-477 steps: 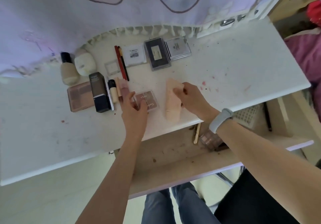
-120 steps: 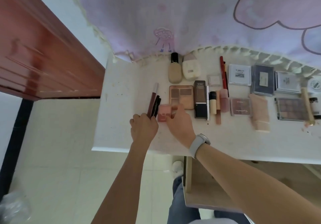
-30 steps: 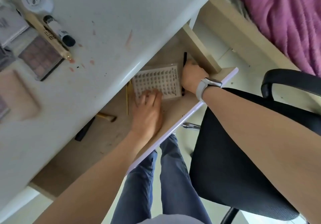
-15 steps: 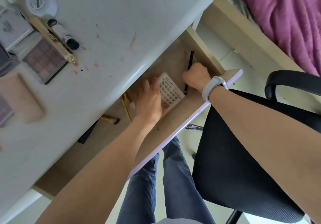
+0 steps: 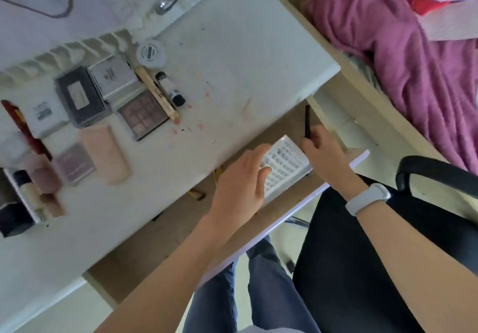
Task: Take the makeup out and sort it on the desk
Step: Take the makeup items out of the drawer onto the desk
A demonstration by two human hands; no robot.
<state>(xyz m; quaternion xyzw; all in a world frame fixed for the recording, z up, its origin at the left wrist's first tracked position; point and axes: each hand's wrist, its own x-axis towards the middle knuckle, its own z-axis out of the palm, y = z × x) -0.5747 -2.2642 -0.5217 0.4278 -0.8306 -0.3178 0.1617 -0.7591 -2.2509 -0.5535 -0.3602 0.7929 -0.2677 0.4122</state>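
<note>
I see a white, stained counter (image 5: 245,56), a black chair (image 5: 437,169), a bed with pink bedding (image 5: 403,56) alongside, and pale floor (image 5: 59,312).

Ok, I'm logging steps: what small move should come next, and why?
Probably lift both items up onto the desk: the left hand grips the clear lash tray, the right hand pinches the black pencil, both above the open drawer.

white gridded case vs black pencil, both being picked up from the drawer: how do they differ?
The white gridded case is flat, wide and rectangular; the black pencil is a thin stick.
The case is pale with rows of small cells; the pencil is plain black.
The left hand holds the case; the right hand pinches the pencil's near end.
Both are over the open drawer, not yet on the desk.
</note>
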